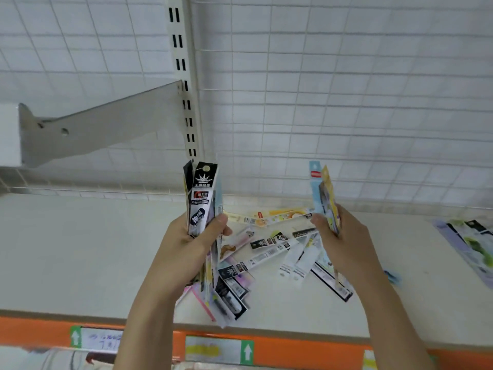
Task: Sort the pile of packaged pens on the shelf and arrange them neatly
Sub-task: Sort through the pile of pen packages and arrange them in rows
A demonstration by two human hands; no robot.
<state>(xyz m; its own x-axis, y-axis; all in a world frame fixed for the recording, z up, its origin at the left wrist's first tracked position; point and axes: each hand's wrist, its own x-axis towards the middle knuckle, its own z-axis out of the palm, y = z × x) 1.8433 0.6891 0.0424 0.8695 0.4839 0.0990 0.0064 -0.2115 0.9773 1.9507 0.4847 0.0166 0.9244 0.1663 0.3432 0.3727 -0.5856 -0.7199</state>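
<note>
The big white shelf (106, 249) holds everything here, with an orange strip (293, 351) along its front edge and a wire grid wall (346, 89) behind it. In the middle of the shelf lies the pile of packaged pens (266, 247), all crossed over each other and pointing every which way. Off to the right side lies a bigger flat pack (472, 241), well apart from the pile. The left hand (192, 244) is wrapped around a thick bunch of pens (202, 209), held upright, with a black and white pack in front and more packs fanning out below the hand. The right hand (338, 236) pinches a smaller bunch (324, 198) of blue and yellow packs, also standing up. These packs look long, thin and very light, so many fit in one hand. They are flat cards with shiny plastic, so they probably slide on each other and can slip out of a loose grip. The fanned ends under the left hand look ready to spill. The card likely bends a bit, but the pen inside keeps each pack fairly straight. A good place to hold seems to be near the middle, squeezing the flat sides together, then tapping the ends on the shelf to line them up.
</note>
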